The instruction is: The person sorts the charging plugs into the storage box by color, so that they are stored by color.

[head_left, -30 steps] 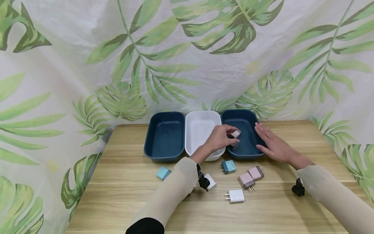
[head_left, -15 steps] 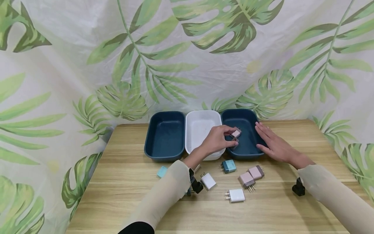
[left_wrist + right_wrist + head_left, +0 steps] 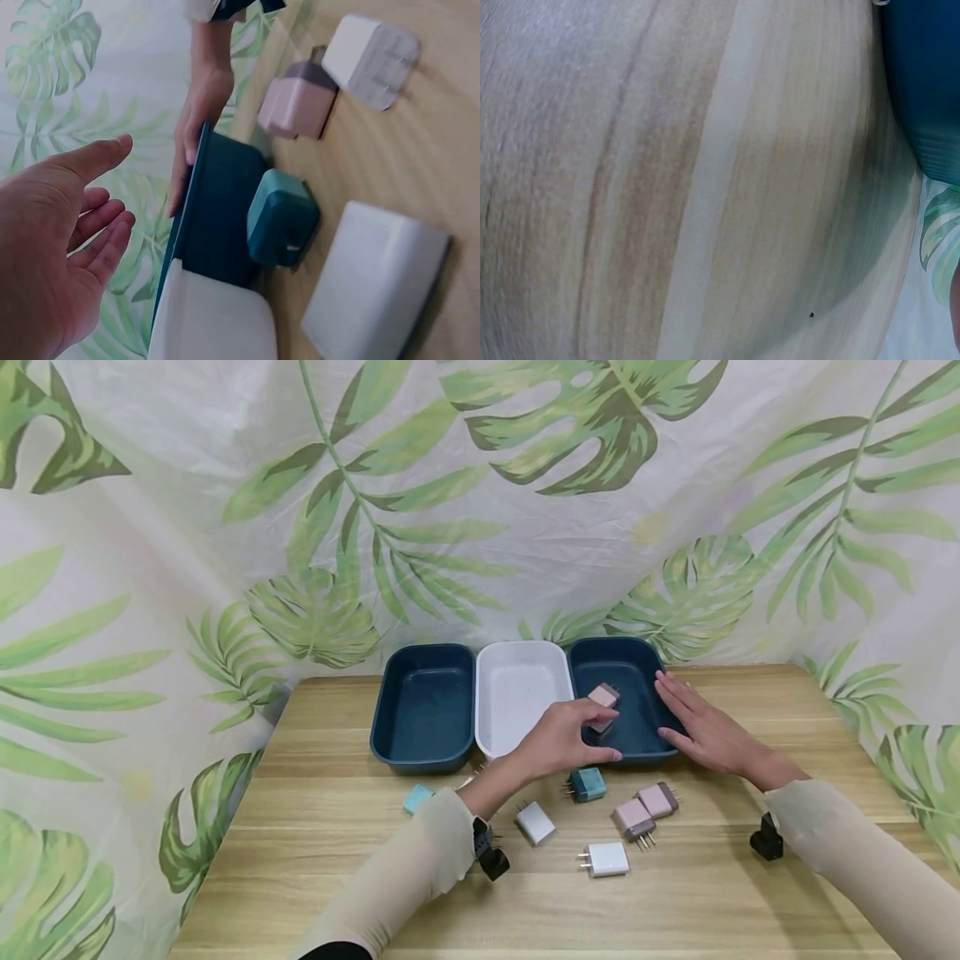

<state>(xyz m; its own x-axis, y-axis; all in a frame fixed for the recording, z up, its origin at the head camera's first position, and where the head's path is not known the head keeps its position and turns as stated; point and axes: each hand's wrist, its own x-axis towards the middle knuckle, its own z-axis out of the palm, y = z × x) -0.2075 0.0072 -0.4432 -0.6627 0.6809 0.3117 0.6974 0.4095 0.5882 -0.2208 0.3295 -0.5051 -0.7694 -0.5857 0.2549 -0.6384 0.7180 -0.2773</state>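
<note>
My left hand (image 3: 557, 742) hovers over the near left side of the right dark blue bin (image 3: 641, 750), thumb and fingers parted. Nothing is held in it; the left wrist view shows the same bare hand (image 3: 67, 225). Inside that bin lie two pink chargers (image 3: 603, 695), the nearer one partly covered by my fingers. My right hand (image 3: 705, 733) rests with straight fingers on the bin's right rim. Just in front of the bins sits a teal charger (image 3: 588, 785), close below my left thumb.
A white bin (image 3: 517, 672) and another dark blue bin (image 3: 423, 768) stand to the left. On the wooden table (image 3: 712, 893) lie pink chargers (image 3: 633, 818), white chargers (image 3: 606, 860) and a light blue charger (image 3: 416, 799). My left sleeve hides part of the table. A leaf-print cloth hangs behind.
My left hand has let go of the pink charger in the right bin, its thumb and fingers spreading apart. It has shifted slightly toward me. The right hand stays put.
</note>
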